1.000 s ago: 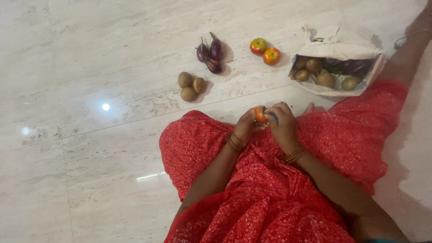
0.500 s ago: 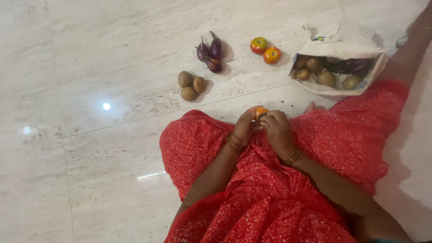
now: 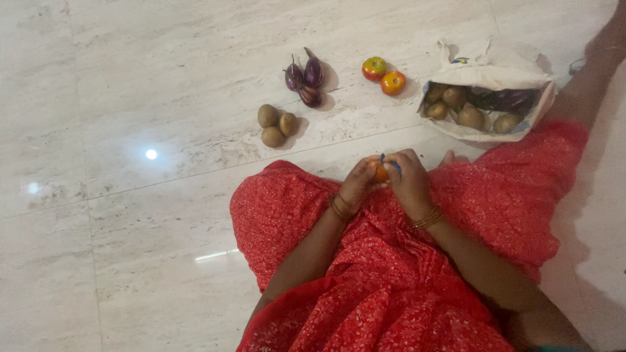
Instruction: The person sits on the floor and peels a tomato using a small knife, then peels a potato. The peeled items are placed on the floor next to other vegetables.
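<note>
Both my hands meet above my lap, over the red patterned cloth (image 3: pixel 391 274). My left hand (image 3: pixel 357 184) and my right hand (image 3: pixel 409 182) close around a small orange tomato (image 3: pixel 380 172); a thin blue thing (image 3: pixel 391 163) pokes out at my right fingers, too small to name. On the floor beyond lie two tomatoes (image 3: pixel 385 75), three small purple eggplants (image 3: pixel 304 79) and three brown potatoes (image 3: pixel 276 124).
A whitish cloth bag (image 3: pixel 495 65) lies open on its side at the upper right, with several potatoes and dark eggplants inside. A bare leg (image 3: pixel 596 72) stretches along the right edge. The floor is pale polished marble (image 3: pixel 130 130).
My hands have kept turning the tomato between them and shifted very slightly; the vegetables on the floor and the bag have stayed put.
</note>
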